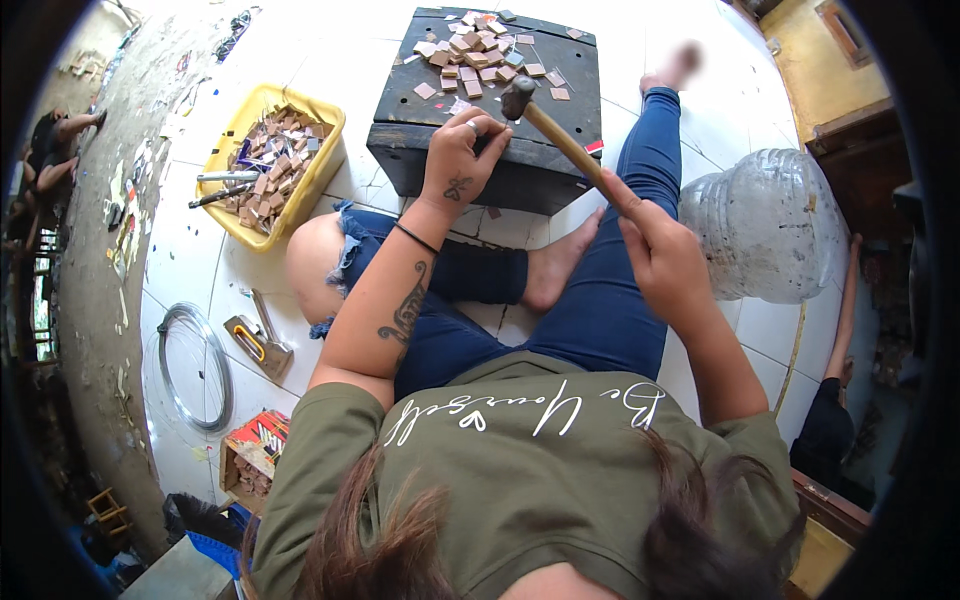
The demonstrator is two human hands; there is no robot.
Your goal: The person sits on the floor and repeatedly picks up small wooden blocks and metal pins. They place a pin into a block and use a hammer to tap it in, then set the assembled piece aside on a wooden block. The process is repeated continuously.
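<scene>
My right hand (658,245) is wrapped round the wooden handle of a hammer (565,143). Its dark metal head hovers over or touches the near part of a black wooden box (455,165); I cannot tell which. Right beside the hammer head, my left hand (466,160) is closed in a pinch at the box top. Whatever its fingertips hold is too small to make out. Beyond both hands, a heap of small flat pinkish-brown blocks (478,50) lies on the box, with thin pins or wires among them.
To the left stands a yellow plastic tub (333,140) of similar blocks and tools. Nearer are a coil of wire (225,375), a metal hand tool (258,345) and a red carton (262,440). A large clear plastic bottle (760,225) lies by my right leg. Other people sit at the edges.
</scene>
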